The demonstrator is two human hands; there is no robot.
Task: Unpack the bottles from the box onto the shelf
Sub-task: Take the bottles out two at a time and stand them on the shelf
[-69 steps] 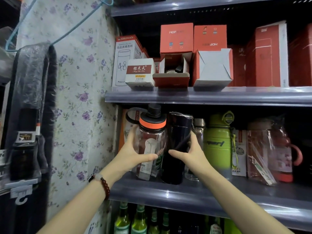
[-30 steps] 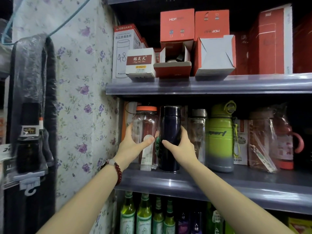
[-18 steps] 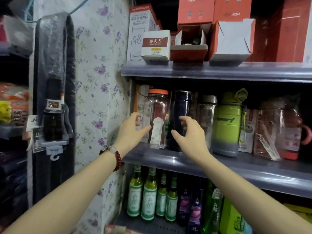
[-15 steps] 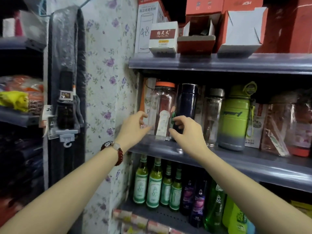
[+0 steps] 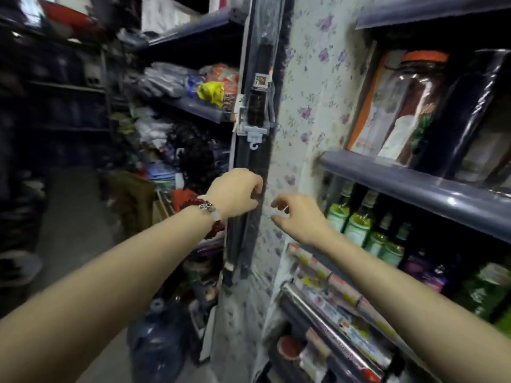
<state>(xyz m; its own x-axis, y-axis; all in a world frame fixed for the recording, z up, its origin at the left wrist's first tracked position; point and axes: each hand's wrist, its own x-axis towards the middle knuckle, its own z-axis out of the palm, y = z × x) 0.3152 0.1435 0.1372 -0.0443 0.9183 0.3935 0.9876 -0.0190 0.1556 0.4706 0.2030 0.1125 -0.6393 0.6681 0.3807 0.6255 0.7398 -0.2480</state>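
Both hands had left the shelf (image 5: 414,179); left hand (image 5: 235,193) and right hand (image 5: 300,214) hung loosely curled, empty. Dark flask (image 5: 475,111) cropped, everything motion-blurred.

Your single head camera looked forward and down along both outstretched arms, tilted and turned left, close to the floral wall (image 5: 312,111), with the shelf (image 5: 414,181) at the right edge and an aisle receding at left.
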